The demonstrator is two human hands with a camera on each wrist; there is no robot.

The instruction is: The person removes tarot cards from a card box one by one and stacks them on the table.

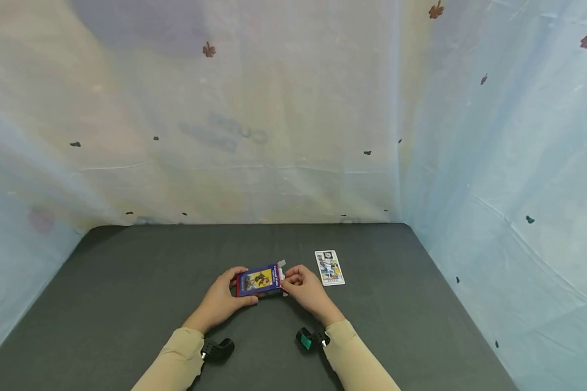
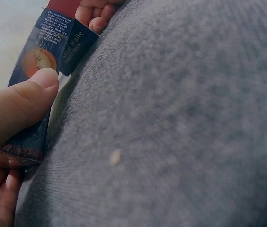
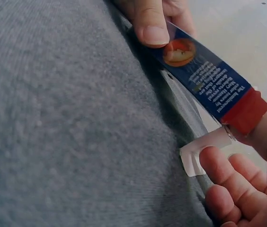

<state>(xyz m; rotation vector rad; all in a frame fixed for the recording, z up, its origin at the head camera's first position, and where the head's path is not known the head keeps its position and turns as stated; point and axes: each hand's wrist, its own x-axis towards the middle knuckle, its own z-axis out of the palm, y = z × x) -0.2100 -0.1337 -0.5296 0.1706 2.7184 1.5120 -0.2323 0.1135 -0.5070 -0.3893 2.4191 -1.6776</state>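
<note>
My left hand (image 1: 221, 300) grips a tarot card box (image 1: 258, 280), with the thumb (image 2: 36, 97) along its near side. The box is blue with a yellow picture on its face and red ends. At its right end the box stands open, and a white side flap (image 3: 202, 150) sticks out. My right hand (image 1: 307, 290) is at that end, fingers curled and thumb at the box's corner; the thumb tip is hidden behind the red end (image 3: 246, 112) in the right wrist view. A printed tarot card (image 1: 330, 267) lies face up just beyond the right hand.
A dark grey table (image 1: 396, 326) spreads under both hands. Pale plastic sheeting (image 1: 293, 108) hangs behind it and along its sides. Black wrist straps (image 1: 218, 350) sit on both wrists. Grey fabric (image 2: 171, 118) fills much of both wrist views.
</note>
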